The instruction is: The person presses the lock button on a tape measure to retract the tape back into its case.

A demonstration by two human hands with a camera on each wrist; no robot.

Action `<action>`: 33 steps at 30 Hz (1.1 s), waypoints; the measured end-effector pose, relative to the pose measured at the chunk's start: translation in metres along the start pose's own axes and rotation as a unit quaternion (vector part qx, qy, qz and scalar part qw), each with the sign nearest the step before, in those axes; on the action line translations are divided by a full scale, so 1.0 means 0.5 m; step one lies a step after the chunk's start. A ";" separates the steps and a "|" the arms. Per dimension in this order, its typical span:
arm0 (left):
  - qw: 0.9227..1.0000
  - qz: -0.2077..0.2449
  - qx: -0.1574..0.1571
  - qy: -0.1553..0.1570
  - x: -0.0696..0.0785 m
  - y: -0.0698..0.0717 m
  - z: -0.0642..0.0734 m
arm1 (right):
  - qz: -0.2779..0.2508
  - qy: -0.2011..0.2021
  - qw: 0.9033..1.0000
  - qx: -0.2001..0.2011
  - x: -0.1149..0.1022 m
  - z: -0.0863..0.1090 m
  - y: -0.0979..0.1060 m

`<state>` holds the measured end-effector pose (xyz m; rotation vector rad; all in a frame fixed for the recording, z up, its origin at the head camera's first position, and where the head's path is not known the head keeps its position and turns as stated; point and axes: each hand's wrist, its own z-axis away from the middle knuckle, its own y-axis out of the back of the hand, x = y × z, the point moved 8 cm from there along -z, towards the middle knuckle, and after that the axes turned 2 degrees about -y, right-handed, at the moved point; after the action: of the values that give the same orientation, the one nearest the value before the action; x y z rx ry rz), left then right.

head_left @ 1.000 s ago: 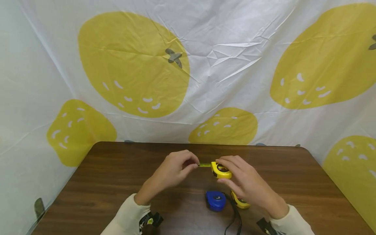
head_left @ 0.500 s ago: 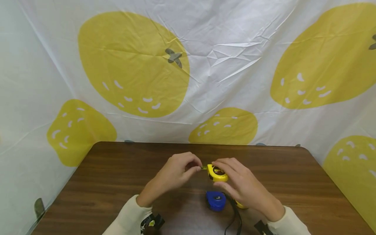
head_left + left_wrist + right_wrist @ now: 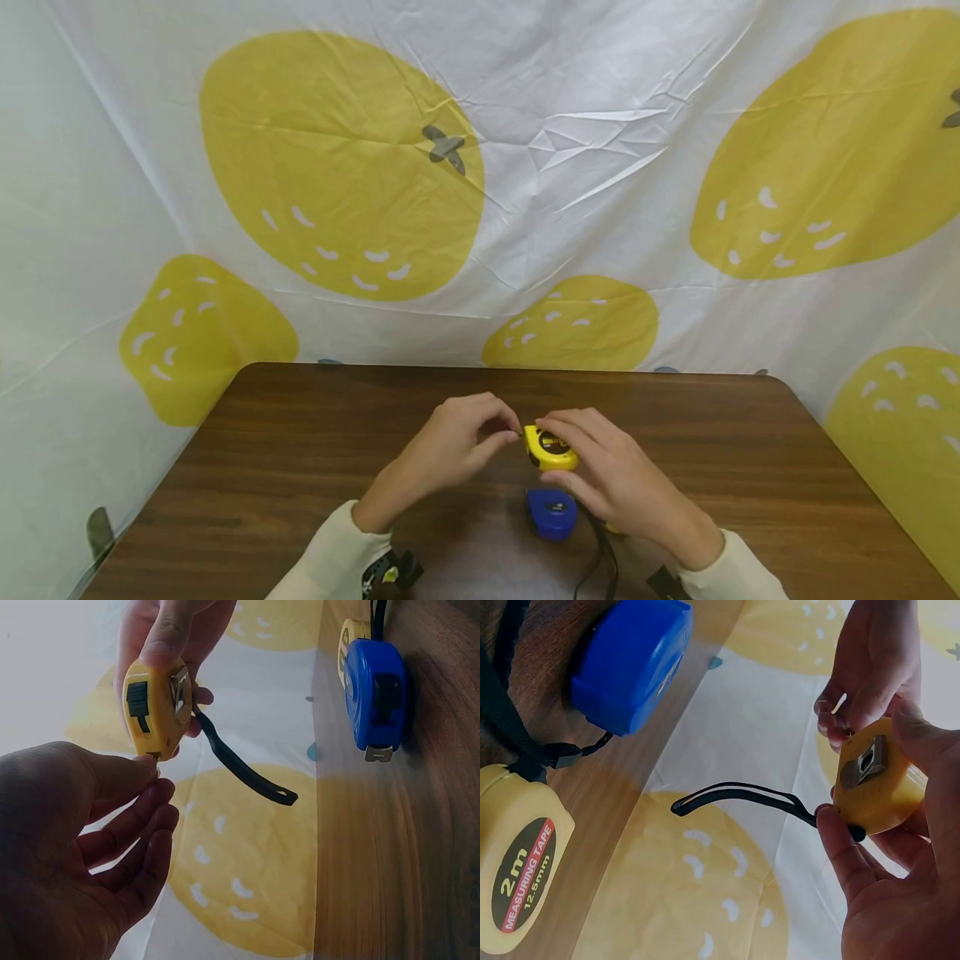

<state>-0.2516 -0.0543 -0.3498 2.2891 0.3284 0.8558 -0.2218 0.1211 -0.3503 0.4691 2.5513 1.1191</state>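
Note:
My right hand (image 3: 611, 467) grips a yellow tape measure (image 3: 551, 448) by its case, held up over the table. A metal belt clip and a dark wrist strap (image 3: 742, 795) show on it in the right wrist view. Thumb and fingertips of my left hand (image 3: 457, 442) pinch the end of the blade, right at the mouth of the case. Below the hands lies a blue tape measure (image 3: 552, 513) with its end hook (image 3: 379, 754) showing. A second yellow tape measure (image 3: 525, 862), labelled 2 m, lies beside it, mostly behind my right hand in the head view.
A dark wood-grain table (image 3: 300, 450) carries the loose tape measures. A black cord (image 3: 603, 558) trails from the blue one toward the near edge. White cloth (image 3: 585, 208) with yellow fruit prints hangs behind the table.
The blade has slid back into the yellow case, from a short visible length to almost none. My right hand with the case has moved left and slightly nearer, toward my left fingertips.

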 end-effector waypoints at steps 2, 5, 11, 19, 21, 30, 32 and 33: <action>1.000 -0.001 0.000 0.000 0.000 -0.002 0.000 | 0.000 0.002 1.000 -0.001 -0.002 0.000 -0.001; 1.000 -0.004 0.000 0.002 0.000 -0.004 0.000 | -0.001 0.001 1.000 -0.004 -0.003 0.000 -0.004; 1.000 -0.010 -0.001 0.002 -0.002 -0.006 0.000 | -0.004 -0.013 1.000 -0.016 0.002 0.002 -0.008; 1.000 -0.012 -0.002 0.003 -0.003 -0.008 0.001 | -0.010 -0.021 0.999 -0.024 0.002 0.001 -0.011; 1.000 -0.013 -0.003 0.003 -0.004 -0.008 0.001 | -0.008 -0.019 1.000 -0.022 0.001 0.001 -0.011; 1.000 -0.015 -0.013 0.008 -0.005 -0.009 0.000 | -0.008 -0.025 0.999 -0.026 0.004 0.003 -0.017; 1.000 -0.016 -0.017 0.009 -0.005 -0.010 -0.001 | -0.010 -0.030 0.999 -0.029 0.005 0.003 -0.019; 1.000 -0.016 -0.018 0.009 -0.006 -0.010 -0.001 | -0.010 -0.026 0.999 -0.027 0.005 0.003 -0.019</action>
<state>-0.2540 -0.0517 -0.3543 2.2375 0.3541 0.8590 -0.2249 0.1171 -0.3586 0.4530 2.4690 1.1494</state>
